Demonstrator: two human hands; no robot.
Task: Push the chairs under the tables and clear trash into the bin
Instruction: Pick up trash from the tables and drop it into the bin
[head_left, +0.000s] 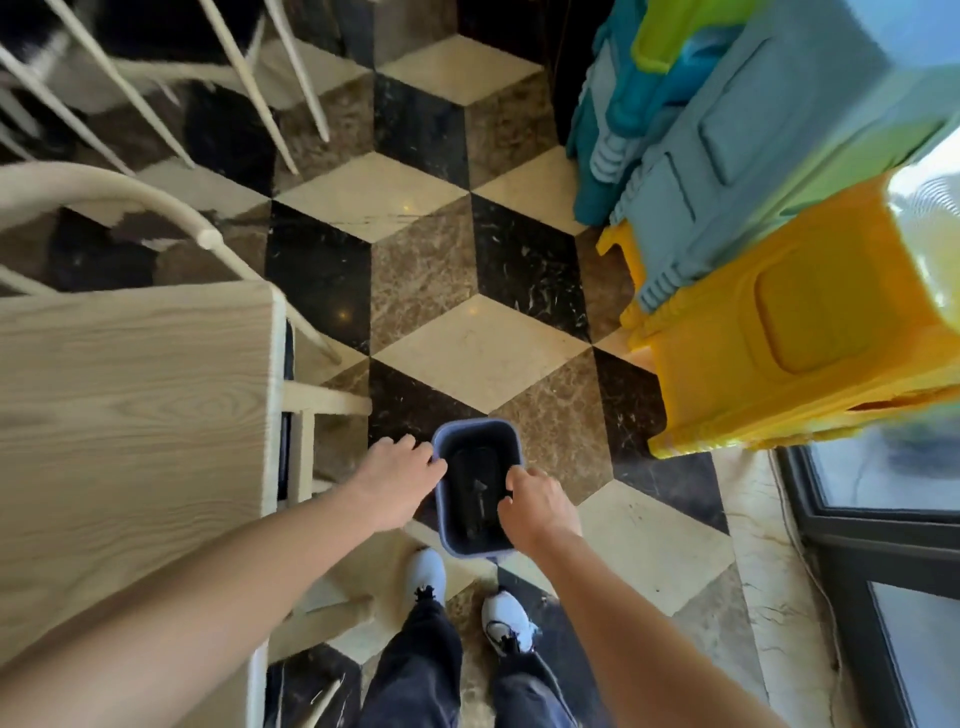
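A small blue-grey bin (475, 422) sits low over the checkered floor (467, 353), just ahead of the person's white shoes (427, 574) and near the floor's right edge, where a dark-framed glass door (883, 493) runs; whether its base rests on the tiles or hangs just above them cannot be told. The left hand (397, 480) grasps the bin's left rim, fingers curled over the lip, and the right hand (537, 506) grasps the right rim, thumb hooked inside. Something dark lies in the bottom of the bin (too dim to make out). To the left stands a pale wooden table (130, 415), its right edge close to the left forearm, and a white chair (322, 400) is tucked partly beneath that edge, its frame showing below the tabletop. A second white chair (104, 192) stands beyond the table's far corner, its curved back rail blurred. Along the floor's right side rises a stack of plastic stools, a yellow stool (779, 322) nearest, with a grey-blue stool (753, 156) and teal and green ones behind it, well apart from the bin.
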